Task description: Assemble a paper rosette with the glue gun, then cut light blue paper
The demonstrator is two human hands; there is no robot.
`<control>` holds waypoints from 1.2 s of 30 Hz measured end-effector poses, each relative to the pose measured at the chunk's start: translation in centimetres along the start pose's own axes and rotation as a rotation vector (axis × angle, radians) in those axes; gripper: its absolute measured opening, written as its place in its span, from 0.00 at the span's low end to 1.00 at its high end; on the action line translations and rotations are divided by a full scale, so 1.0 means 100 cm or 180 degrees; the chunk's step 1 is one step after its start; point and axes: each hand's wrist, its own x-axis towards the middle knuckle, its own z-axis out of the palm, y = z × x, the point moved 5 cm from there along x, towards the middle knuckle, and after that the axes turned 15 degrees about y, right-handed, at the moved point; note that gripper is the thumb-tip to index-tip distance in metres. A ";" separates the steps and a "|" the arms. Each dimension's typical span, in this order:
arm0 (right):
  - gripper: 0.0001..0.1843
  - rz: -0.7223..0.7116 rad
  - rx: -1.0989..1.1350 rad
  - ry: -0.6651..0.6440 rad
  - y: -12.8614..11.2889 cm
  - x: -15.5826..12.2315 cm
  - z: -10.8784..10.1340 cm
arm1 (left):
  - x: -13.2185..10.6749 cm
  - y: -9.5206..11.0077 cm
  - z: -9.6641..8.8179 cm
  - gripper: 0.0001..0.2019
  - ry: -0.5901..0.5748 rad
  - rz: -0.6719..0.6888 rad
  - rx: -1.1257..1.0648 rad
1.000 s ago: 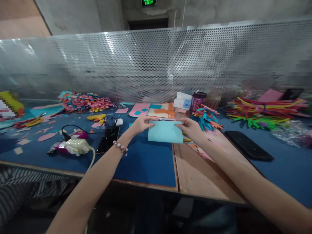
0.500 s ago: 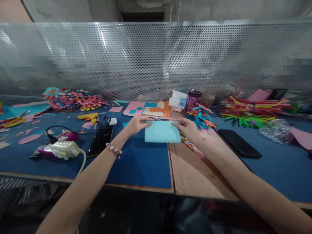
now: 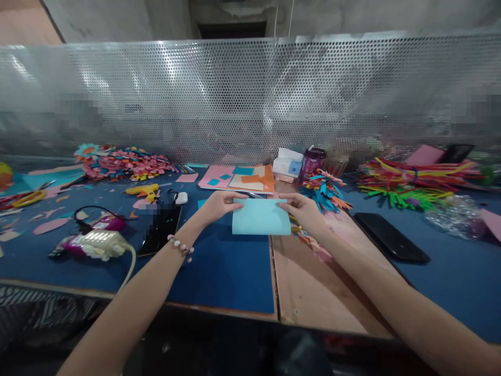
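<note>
A light blue folded sheet of paper (image 3: 261, 218) lies near the middle of the blue-covered table (image 3: 219, 266). My left hand (image 3: 219, 203) pinches its far left corner and my right hand (image 3: 300, 207) pinches its far right corner, fingers closed on the top edge. A beaded bracelet (image 3: 180, 245) is on my left wrist.
Pink and orange paper sheets (image 3: 238, 178) lie just beyond. At left are a black phone (image 3: 160, 230), a yellow glue gun (image 3: 145, 190), a power strip (image 3: 96, 244) and paper flowers (image 3: 121, 163). At right lie another phone (image 3: 389, 237) and coloured strips (image 3: 415, 180). A perforated metal screen (image 3: 250, 99) backs the table.
My hands stay on the paper's top corners; the sheet looks pressed a little flatter. The view has shifted slightly with my head.
</note>
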 end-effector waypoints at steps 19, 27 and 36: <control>0.14 0.0192 -0.0223 -0.0405 0.012 -0.006 0.014 | -0.004 -0.008 -0.006 0.16 -0.0368 -0.0569 0.0179; 0.14 0.0207 -0.0321 -0.0479 0.017 -0.009 0.019 | -0.006 -0.009 -0.007 0.18 -0.0444 -0.0725 0.0186; 0.16 0.0079 -0.0509 -0.0462 0.032 -0.007 0.021 | -0.005 -0.005 -0.008 0.19 -0.0514 -0.0616 0.0306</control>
